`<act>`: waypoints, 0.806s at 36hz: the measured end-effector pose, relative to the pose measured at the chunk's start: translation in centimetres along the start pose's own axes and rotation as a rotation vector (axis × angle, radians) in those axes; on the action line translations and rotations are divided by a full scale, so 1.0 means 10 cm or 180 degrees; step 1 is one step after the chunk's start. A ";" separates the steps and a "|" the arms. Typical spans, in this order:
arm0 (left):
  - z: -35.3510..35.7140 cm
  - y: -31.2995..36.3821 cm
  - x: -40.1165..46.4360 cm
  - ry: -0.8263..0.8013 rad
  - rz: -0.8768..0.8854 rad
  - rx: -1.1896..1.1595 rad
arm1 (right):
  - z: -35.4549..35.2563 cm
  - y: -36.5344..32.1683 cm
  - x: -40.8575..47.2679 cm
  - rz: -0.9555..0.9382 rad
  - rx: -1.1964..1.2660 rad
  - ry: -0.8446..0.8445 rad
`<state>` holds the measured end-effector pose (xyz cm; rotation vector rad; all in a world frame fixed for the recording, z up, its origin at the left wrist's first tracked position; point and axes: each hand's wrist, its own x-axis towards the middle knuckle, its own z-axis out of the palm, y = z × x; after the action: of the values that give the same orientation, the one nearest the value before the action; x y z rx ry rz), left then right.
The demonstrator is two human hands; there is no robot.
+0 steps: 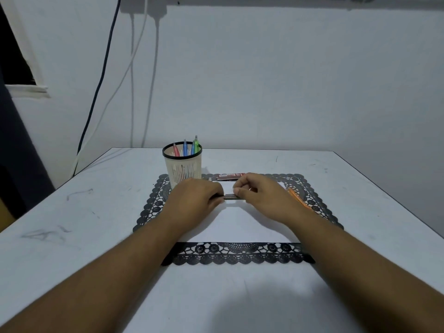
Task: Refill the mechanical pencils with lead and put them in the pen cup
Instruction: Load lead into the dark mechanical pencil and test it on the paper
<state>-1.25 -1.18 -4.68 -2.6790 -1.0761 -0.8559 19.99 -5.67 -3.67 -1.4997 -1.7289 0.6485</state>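
Left hand point(195, 198) and right hand point(258, 193) each grip one end of a dark mechanical pencil point(230, 196), held level above the mat point(240, 254). Pen cup point(182, 164) just beyond the left grip; lead case point(230, 176) behind the right. Judgement: keep barrel steady, feed lead straight, avoid snapping. The lead itself and the pencil's open end are hidden by fingers. Orange pencil point(298, 197) beside the right wrist, partly covered.
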 end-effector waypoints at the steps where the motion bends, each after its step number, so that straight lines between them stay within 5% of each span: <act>1: 0.00 -0.04 -0.01 -0.0047 -0.0117 -0.0098 | -0.04 0.03 0.01 0.0050 0.0051 0.0042; 29: 0.01 -0.11 -0.02 -0.0307 -0.0524 -0.1193 | 0.04 0.10 -0.03 0.0152 0.0748 0.0306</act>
<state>-2.07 -0.50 -5.00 -2.9928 -1.2863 -1.0610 20.24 -5.71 -4.77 -1.3879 -1.4928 0.7638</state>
